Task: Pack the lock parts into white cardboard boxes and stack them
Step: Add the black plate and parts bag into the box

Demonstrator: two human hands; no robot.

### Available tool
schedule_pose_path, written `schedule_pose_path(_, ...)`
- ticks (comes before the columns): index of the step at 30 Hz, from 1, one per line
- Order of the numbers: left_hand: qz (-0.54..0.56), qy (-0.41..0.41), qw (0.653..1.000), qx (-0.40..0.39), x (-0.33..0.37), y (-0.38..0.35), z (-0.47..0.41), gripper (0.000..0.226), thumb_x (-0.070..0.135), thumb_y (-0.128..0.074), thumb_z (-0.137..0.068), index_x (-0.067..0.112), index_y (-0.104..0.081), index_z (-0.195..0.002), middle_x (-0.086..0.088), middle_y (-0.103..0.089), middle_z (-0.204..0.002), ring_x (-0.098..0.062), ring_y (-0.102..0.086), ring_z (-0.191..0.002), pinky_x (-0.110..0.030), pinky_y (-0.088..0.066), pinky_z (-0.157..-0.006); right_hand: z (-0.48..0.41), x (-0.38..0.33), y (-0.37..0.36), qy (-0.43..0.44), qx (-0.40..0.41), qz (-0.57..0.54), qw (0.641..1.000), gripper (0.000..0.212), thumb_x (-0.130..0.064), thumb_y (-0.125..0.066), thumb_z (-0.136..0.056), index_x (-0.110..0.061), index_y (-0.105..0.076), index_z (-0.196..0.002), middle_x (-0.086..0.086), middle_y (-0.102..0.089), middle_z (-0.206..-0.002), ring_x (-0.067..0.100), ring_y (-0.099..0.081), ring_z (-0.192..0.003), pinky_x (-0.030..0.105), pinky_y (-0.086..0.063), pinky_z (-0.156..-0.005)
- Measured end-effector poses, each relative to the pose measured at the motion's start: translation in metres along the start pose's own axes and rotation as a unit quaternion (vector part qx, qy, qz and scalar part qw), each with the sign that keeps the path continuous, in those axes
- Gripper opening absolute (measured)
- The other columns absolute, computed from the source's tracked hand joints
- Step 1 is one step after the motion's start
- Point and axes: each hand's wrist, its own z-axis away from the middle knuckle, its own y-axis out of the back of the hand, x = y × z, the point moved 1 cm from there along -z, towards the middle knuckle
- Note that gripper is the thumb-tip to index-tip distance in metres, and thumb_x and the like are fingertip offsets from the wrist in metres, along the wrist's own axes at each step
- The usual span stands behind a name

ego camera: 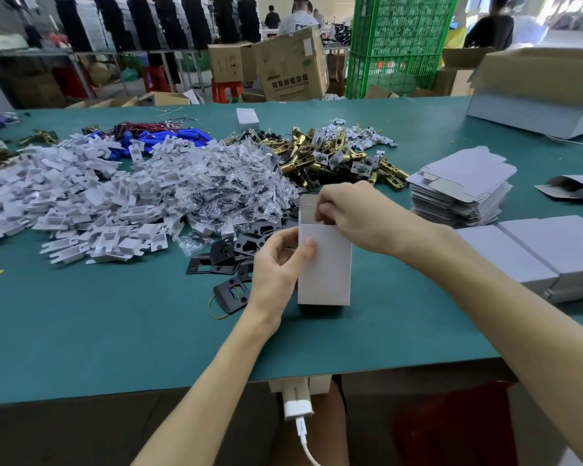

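Note:
A white cardboard box stands upright on the green table, its top flap open. My left hand grips the box's left side, thumb on its front face. At the box's open top my right hand has its curled fingers on the flap edge. Behind lie piles of lock parts: white plastic pieces, clear bags of screws, brass latches and black strike plates.
A stack of flat white box blanks sits to the right, with closed white boxes nearer me. Blue parts with wires lie at the back. A large open carton stands far right. People work beyond the table.

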Motion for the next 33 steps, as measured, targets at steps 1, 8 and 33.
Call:
schedule_pose_path(1,0.000,0.000,1.000,0.001,0.000,0.000,0.000,0.024,0.022,-0.073,-0.096,0.017,-0.069,-0.119,0.007,-0.078,-0.110,-0.006,-0.071,-0.100,-0.022,-0.056,-0.083,0.000,-0.003,0.001,0.001,0.022,-0.001,1.000,0.022,-0.015,-0.045,-0.104,-0.011,-0.066,-0.103,0.014,-0.068,-0.103,0.036,-0.065,-0.094,0.048,-0.054,-0.085)
schedule_pose_path(8,-0.030,-0.005,1.000,0.002,0.001,-0.001,0.000,0.013,0.017,-0.073,-0.098,0.015,-0.069,-0.110,0.008,-0.074,-0.096,-0.006,-0.065,-0.089,-0.019,-0.051,-0.078,-0.019,-0.056,-0.015,0.084,0.158,0.038,0.983,0.010,-0.004,-0.050,-0.100,-0.008,-0.060,-0.101,0.006,-0.061,-0.100,0.026,-0.058,-0.081,0.035,-0.044,-0.065)
schedule_pose_path(33,-0.057,0.015,0.998,-0.009,-0.003,-0.002,0.000,0.012,0.021,-0.073,-0.096,0.018,-0.071,-0.108,-0.008,-0.073,-0.104,-0.019,-0.062,-0.092,-0.035,-0.051,-0.086,-0.084,-0.073,-0.046,0.008,0.065,-0.018,0.998,0.007,0.002,-0.065,-0.094,0.000,-0.059,-0.097,0.012,-0.064,-0.095,0.028,-0.063,-0.079,0.040,-0.053,-0.069)
